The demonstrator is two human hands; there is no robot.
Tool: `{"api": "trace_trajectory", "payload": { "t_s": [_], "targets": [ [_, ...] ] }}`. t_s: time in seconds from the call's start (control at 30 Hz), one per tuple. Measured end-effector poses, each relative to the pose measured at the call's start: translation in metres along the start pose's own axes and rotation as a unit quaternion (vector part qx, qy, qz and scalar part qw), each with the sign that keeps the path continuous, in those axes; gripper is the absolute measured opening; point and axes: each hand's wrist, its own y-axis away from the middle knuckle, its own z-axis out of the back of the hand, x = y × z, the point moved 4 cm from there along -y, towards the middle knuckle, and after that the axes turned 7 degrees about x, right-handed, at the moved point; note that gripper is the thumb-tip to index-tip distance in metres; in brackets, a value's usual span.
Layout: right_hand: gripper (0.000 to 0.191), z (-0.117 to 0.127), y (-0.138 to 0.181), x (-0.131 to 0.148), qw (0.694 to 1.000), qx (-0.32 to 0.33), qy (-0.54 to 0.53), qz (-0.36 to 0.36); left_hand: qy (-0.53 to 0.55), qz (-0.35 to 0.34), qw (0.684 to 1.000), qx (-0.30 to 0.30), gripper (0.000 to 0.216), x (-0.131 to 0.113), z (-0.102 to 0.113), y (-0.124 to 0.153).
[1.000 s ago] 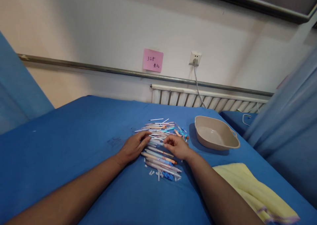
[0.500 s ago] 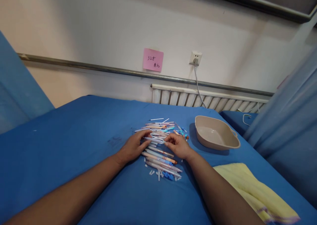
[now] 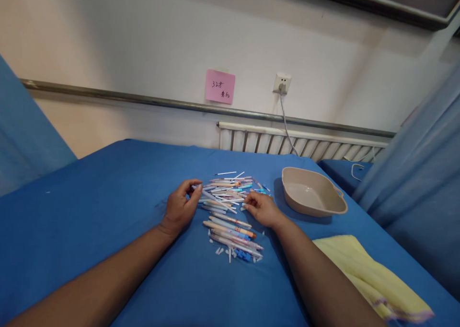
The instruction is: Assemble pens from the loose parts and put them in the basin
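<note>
A light-coloured pen barrel [image 3: 214,198] slants down to the right from the pinched fingers of my left hand [image 3: 182,206], at the left edge of the pile. Across the pile, my right hand [image 3: 263,209] pinches a small pale pen piece [image 3: 243,206]. Between the hands lie thin white refills [image 3: 232,201] and several pen parts. Nearer to me is a row of pens [image 3: 230,227] in pale, orange and blue tones, side by side. Small white bits [image 3: 220,251] and blue pen pieces [image 3: 243,255] are scattered at its near end.
A beige plastic basin [image 3: 312,192] stands right of the pile. A folded yellow towel [image 3: 362,269] lies at the near right on the blue sheet [image 3: 108,212]. Behind are a radiator [image 3: 258,140], a metal rail [image 3: 143,99] and a plugged-in cord [image 3: 284,113].
My hands have drawn apart. The left has moved left with the pen barrel, which now tilts down to the right; the right has shifted slightly right with a small piece between its fingertips.
</note>
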Motion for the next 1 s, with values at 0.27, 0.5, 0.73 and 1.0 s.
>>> {"api": "trace_trajectory", "payload": {
  "t_s": [0.27,0.5,0.73,1.0],
  "targets": [
    [0.005,0.006,0.001,0.009,0.994,-0.033,0.103,-0.031,0.086,0.07,0.991,-0.081,0.029,0.013,0.003,-0.006],
    [0.011,0.006,0.003,0.021,0.99,-0.038,0.133,0.0,0.135,0.104,0.985,-0.034,0.034,0.023,-0.002,-0.01],
    [0.013,-0.006,0.009,0.046,0.989,0.07,0.088,0.092,0.002,-0.038,0.978,0.204,0.026,0.0,-0.031,0.003],
    [0.015,-0.007,0.011,0.061,0.968,0.1,0.197,0.121,-0.03,-0.11,0.971,0.211,0.024,-0.004,-0.032,0.007]
  ]
}}
